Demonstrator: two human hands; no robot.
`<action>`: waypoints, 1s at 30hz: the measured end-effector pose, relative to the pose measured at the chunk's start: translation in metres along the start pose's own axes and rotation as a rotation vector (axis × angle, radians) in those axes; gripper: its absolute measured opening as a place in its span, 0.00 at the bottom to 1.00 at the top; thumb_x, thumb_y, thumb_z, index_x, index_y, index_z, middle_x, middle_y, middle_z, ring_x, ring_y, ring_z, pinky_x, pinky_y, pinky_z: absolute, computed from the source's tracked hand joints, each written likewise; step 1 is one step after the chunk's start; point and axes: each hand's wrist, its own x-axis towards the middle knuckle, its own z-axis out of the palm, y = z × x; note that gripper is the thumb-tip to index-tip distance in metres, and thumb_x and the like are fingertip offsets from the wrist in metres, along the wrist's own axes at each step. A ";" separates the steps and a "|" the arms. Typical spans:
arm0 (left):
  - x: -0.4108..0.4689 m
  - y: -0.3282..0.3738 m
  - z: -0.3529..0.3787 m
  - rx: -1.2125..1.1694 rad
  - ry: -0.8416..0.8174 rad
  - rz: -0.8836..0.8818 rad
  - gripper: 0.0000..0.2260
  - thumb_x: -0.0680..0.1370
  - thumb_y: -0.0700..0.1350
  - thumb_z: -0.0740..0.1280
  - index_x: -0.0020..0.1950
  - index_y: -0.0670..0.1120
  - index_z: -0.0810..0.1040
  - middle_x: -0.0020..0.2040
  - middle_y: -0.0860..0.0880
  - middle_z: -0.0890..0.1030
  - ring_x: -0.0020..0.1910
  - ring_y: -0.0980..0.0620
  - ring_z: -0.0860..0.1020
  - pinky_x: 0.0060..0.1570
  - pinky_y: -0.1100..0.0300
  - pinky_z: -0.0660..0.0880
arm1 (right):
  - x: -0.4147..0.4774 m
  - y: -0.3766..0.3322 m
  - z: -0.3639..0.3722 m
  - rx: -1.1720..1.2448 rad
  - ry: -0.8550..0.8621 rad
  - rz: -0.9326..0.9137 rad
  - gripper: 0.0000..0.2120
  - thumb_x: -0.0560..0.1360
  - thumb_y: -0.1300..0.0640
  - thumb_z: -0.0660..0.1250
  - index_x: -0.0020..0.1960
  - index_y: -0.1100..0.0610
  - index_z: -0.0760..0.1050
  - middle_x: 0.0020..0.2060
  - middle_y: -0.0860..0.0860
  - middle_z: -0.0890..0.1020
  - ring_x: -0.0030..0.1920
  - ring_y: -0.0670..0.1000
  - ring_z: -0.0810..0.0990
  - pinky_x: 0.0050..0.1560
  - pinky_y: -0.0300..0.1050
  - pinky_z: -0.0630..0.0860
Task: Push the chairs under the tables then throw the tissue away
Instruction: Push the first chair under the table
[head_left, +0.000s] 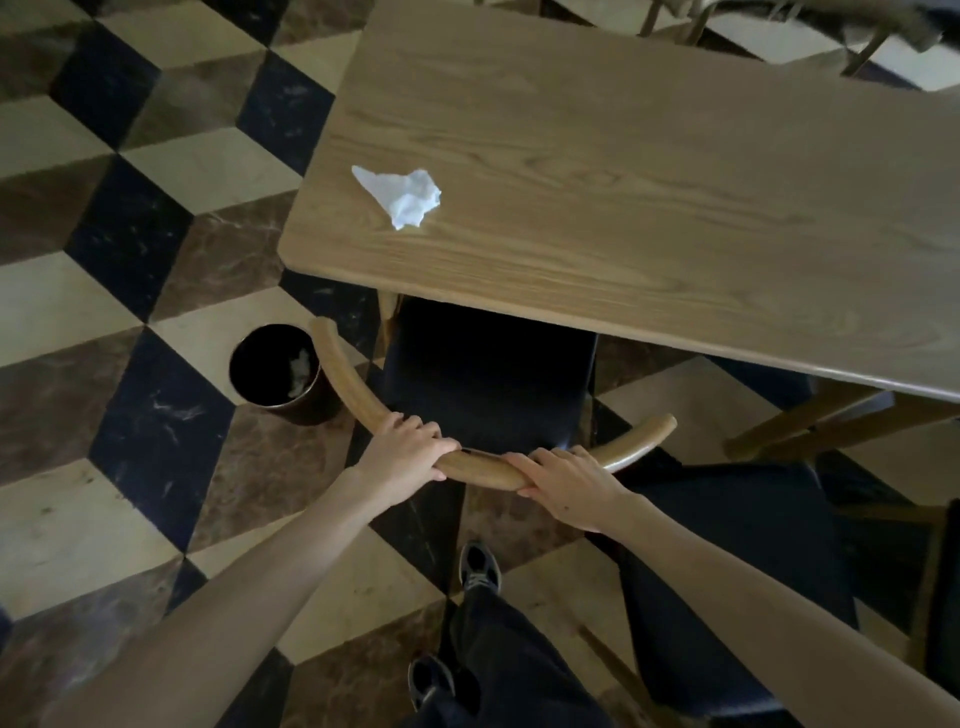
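A chair with a curved wooden backrest (353, 379) and a dark seat (488, 374) stands at the near edge of a light wooden table (649, 182), its seat partly under the tabletop. My left hand (402, 449) and my right hand (563, 480) both grip the backrest's middle, side by side. A crumpled white tissue (402, 195) lies on the table near its left corner. A second dark-seated chair (737, 561) stands to my right, away from the table.
A small round dark bin (249, 384) with white paper inside stands on the checkered floor left of the chair. More chair legs (862, 52) show beyond the table's far edge. My feet are just behind the chair.
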 end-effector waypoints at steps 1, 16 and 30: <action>0.008 -0.003 -0.004 -0.007 0.007 -0.005 0.21 0.77 0.51 0.65 0.70 0.51 0.69 0.64 0.49 0.76 0.63 0.47 0.73 0.66 0.48 0.64 | 0.006 0.007 -0.005 -0.003 0.009 -0.003 0.24 0.81 0.46 0.52 0.74 0.49 0.51 0.63 0.55 0.73 0.59 0.58 0.74 0.60 0.58 0.69; 0.017 0.001 -0.010 0.008 0.065 -0.040 0.21 0.77 0.51 0.66 0.69 0.50 0.69 0.66 0.49 0.75 0.65 0.47 0.72 0.69 0.47 0.60 | 0.015 0.023 -0.012 0.020 0.050 -0.004 0.24 0.80 0.47 0.55 0.73 0.48 0.53 0.62 0.54 0.75 0.60 0.56 0.74 0.61 0.55 0.69; -0.072 0.136 -0.005 -0.068 0.153 -0.081 0.29 0.76 0.54 0.66 0.74 0.47 0.61 0.73 0.44 0.66 0.71 0.43 0.65 0.68 0.45 0.63 | -0.134 -0.007 0.003 0.093 0.262 0.140 0.30 0.75 0.39 0.62 0.72 0.53 0.63 0.67 0.56 0.72 0.66 0.59 0.70 0.65 0.57 0.68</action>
